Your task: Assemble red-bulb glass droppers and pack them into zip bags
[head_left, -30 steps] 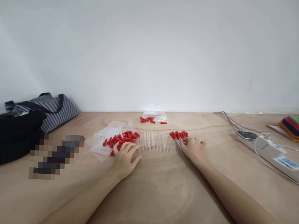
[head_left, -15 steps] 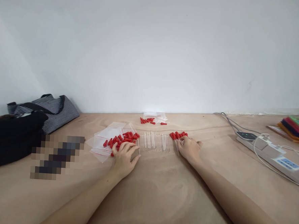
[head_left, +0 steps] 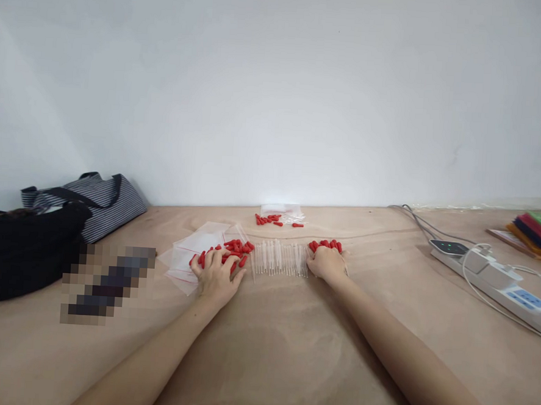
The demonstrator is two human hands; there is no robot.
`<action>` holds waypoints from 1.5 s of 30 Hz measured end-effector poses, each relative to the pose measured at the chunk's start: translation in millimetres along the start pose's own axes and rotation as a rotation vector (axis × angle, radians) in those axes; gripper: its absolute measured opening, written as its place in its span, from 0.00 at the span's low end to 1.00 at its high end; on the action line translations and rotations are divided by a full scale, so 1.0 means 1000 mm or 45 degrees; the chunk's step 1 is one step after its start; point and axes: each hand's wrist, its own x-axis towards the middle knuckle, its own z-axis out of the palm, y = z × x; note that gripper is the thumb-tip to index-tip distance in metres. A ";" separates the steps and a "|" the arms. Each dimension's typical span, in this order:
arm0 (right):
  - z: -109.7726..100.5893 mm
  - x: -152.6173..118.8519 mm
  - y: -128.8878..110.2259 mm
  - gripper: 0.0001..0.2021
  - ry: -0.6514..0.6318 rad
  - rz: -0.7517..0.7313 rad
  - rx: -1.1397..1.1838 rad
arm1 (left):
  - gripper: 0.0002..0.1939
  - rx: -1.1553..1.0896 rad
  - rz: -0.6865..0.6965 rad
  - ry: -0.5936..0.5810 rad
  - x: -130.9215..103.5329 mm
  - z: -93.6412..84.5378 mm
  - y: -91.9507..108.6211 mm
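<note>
My left hand point(head_left: 217, 280) rests with spread fingers over a pile of red bulb-shaped pieces point(head_left: 236, 247), which lie partly on clear plastic bags point(head_left: 199, 238). A row of thin clear tubes point(head_left: 280, 258) lies side by side in the middle of the table. At the right end of that row is my right hand point(head_left: 328, 264), its fingers curled down and mostly hidden; whether it holds anything cannot be made out. Just beyond it, red bulbs point(head_left: 325, 245) sit in a cluster, with clear tubes partly visible beside the hand.
Near the wall lie more red bulbs point(head_left: 267, 219) and a clear bag point(head_left: 279, 209). A striped bag point(head_left: 109, 208) and a black bag point(head_left: 29, 255) stand left, beside a blurred dark object point(head_left: 109, 284). At right are a power strip point(head_left: 499, 287), cables and coloured sheets point(head_left: 537, 234).
My left hand has shifted left, away from the tubes and further over the red pile. The right hand has turned and moved slightly left, its fingers now tucked lower. The view has shifted slightly.
</note>
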 end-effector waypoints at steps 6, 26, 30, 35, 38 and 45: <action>0.003 0.002 -0.004 0.11 0.013 -0.003 -0.022 | 0.06 0.055 0.042 0.001 0.008 0.007 0.002; 0.001 -0.062 0.021 0.08 0.140 -1.057 0.180 | 0.05 -0.563 0.418 -0.290 -0.015 -0.032 0.034; 0.005 -0.062 0.019 0.10 0.062 -0.925 0.308 | 0.10 -0.589 0.403 -0.322 -0.017 -0.027 0.038; 0.015 -0.067 0.012 0.07 0.073 -0.838 0.373 | 0.05 -0.548 0.385 -0.275 -0.019 -0.021 0.044; 0.018 -0.070 0.009 0.05 0.213 -0.840 0.326 | 0.07 -0.540 0.373 -0.237 -0.019 -0.022 0.045; 0.013 -0.079 0.005 0.08 0.402 -0.855 0.418 | 0.07 -0.604 0.334 -0.201 -0.020 -0.022 0.045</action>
